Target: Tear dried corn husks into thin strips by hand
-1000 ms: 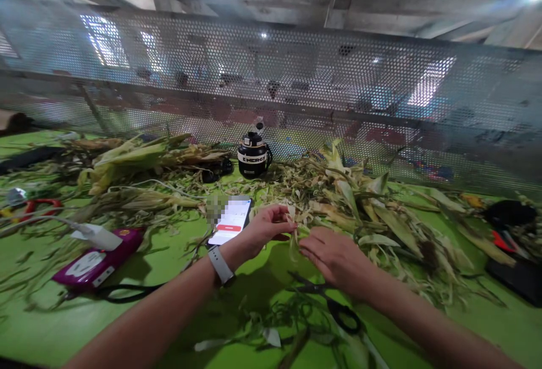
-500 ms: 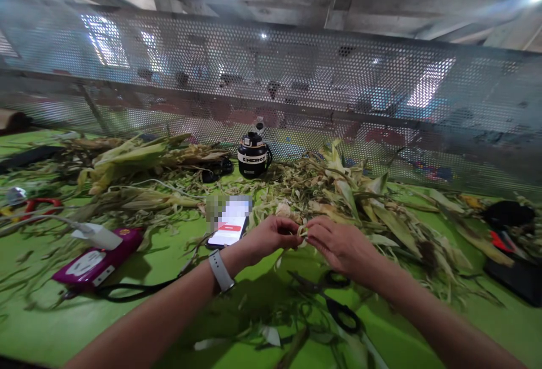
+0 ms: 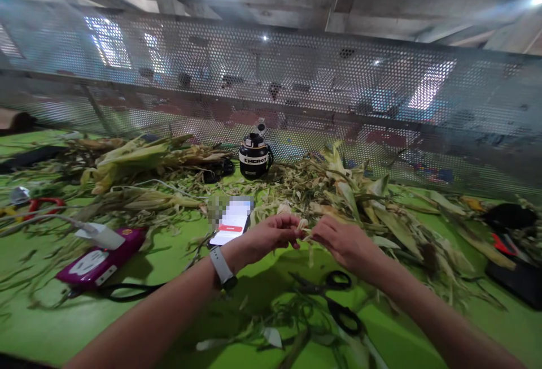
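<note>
A pale strip of corn husk (image 3: 303, 226) is pinched between my two hands above the table. My left hand (image 3: 273, 237), with a light-banded watch (image 3: 221, 266) on its wrist, grips one side of it. The fingers of my right hand (image 3: 341, 242) are closed on the other side. Below them, black-handled scissors (image 3: 328, 295) lie spread on the green surface. Husk scraps (image 3: 292, 326) are scattered nearer to me. Just beyond my fingers, a pale rounded piece (image 3: 283, 209) shows in part; its kind is unclear.
Heaps of dried husks (image 3: 381, 205) lie right and left. A phone (image 3: 232, 221) rests left of my hands, near a purple power strip (image 3: 99, 259) with a charger. A black bottle (image 3: 254, 157) stands before a perforated metal screen (image 3: 271, 75).
My right hand's fingers have curled in more tightly, and the husk strip between the hands has shifted, with an end hanging down. My left hand has turned slightly.
</note>
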Tool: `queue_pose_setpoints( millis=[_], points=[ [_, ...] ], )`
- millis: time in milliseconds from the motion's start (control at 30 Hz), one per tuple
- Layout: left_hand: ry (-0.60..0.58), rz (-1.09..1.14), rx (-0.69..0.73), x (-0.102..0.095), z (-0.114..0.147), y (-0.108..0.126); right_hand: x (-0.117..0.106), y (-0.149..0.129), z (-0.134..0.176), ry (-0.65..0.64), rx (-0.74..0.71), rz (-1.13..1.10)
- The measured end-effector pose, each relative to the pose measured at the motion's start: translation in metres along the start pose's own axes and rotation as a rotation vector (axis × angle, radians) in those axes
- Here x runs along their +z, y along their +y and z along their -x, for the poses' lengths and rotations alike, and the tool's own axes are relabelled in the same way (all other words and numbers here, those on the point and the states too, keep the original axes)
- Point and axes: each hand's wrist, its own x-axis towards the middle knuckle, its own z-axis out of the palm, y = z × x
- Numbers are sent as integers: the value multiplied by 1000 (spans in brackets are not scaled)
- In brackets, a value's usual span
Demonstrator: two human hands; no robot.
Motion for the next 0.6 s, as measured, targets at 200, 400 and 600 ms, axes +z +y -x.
queue_pose_setpoints(
  millis=[200,400,600],
  points=[
    [74,-53,-8,7,2,-2,7,1,0,-13,-69,38],
    [179,-147,157,10,-2,-3,6,3,0,-17,-56,-29],
    [277,-283,196,9,-3,-6,-1,-3,-1,63,-45,-165]
  ],
)
